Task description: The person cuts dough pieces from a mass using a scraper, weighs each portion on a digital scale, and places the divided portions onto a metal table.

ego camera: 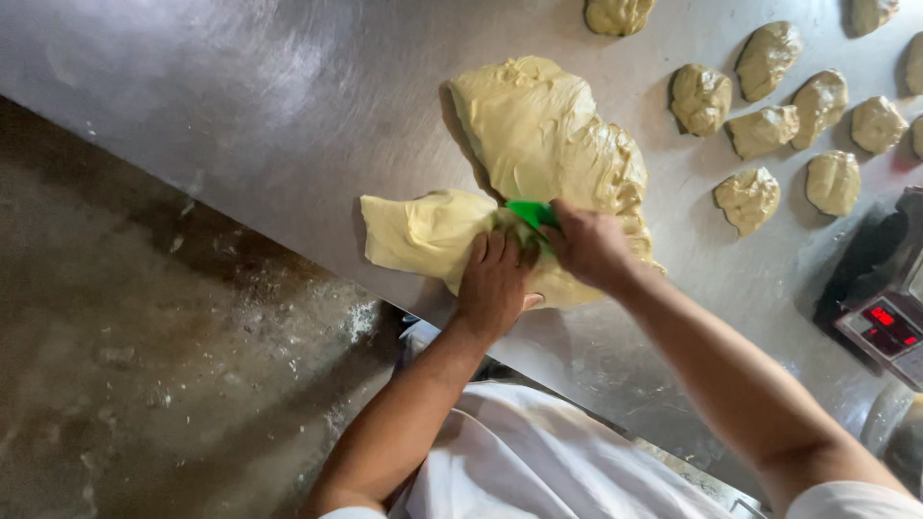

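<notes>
A big slab of pale yellow dough (548, 144) lies on a steel table (240, 86). My right hand (588, 242) grips a green scraper (531, 212) and presses it into the dough. My left hand (495, 281) lies flat on the dough just beside the scraper, holding it down. A flatter flap of the dough (418, 231) sticks out to the left of my left hand, near the table's edge.
Several small dough pieces (760, 130) sit in rows at the upper right, one more at the top (617, 13). A scale with a red display (889, 327) stands at the right edge. The dusty floor (144, 365) lies below the table's edge.
</notes>
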